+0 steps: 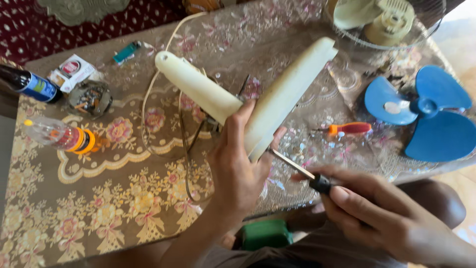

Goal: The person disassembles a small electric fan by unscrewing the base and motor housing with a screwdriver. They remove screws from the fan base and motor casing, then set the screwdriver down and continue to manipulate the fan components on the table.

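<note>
Left hand (238, 168) grip closed around cream housing (277, 99), right hand (382, 208) clutching screwdriver (297, 168); red-white packet (72, 70) far left.

A cream plastic fan housing (248, 94), V-shaped, is held tilted above the surface. A screwdriver (302, 173) with a black handle is pressed into its lower end.

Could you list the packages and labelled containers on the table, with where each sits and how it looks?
Small packet: far left of the table, flat, white with a red round mark.
Dark bottle: at the left edge, lying down, blue label.
Clear plastic bottle: left side, lying down, orange band, yellow cap.
No signs or screens in view.
</note>
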`<state>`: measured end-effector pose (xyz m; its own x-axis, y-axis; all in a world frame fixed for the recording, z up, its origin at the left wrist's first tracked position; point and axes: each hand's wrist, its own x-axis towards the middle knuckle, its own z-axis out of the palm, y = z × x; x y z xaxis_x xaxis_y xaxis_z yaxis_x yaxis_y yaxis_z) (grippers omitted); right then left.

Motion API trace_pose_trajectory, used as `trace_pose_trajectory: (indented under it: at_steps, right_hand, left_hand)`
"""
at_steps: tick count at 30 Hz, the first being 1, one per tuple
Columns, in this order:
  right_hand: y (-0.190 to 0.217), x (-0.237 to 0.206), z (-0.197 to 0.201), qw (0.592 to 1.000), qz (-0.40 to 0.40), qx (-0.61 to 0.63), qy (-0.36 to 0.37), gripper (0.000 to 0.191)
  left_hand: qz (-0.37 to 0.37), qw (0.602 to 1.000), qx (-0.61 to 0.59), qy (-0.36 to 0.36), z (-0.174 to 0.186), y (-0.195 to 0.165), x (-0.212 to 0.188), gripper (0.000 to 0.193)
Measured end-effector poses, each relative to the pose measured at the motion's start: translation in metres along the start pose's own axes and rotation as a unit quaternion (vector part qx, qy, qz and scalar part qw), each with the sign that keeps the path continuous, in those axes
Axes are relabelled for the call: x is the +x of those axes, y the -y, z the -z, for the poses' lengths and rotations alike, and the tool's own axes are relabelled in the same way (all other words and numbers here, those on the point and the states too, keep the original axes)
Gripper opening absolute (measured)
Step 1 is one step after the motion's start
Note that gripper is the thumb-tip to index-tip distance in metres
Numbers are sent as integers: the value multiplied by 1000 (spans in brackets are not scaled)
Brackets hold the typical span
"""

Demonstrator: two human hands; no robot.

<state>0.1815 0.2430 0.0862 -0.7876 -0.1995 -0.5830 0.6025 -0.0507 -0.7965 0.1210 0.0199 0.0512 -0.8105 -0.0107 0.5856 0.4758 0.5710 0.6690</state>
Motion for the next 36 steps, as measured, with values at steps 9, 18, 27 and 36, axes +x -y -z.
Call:
trace_pose_trajectory:
  at_steps: [9,18,27,36]
  right_hand:
    - [-5,-2,-15,530,454,-694,-179,59]
    - [11,-3,-22,981,176,-52,59,63]
    - [6,5,-22,854,335,-398,-24,64]
    - [20,0,-43,646,537,-525,-136,65]
  left_hand:
    - [1,999,-35,-11,1,4,2,54]
    - [10,999,-43,-31,2,5,2,54]
    - [24,999,-17,-31,5,0,8,53]
    - [14,998,-36,-54,7,2,5,53]
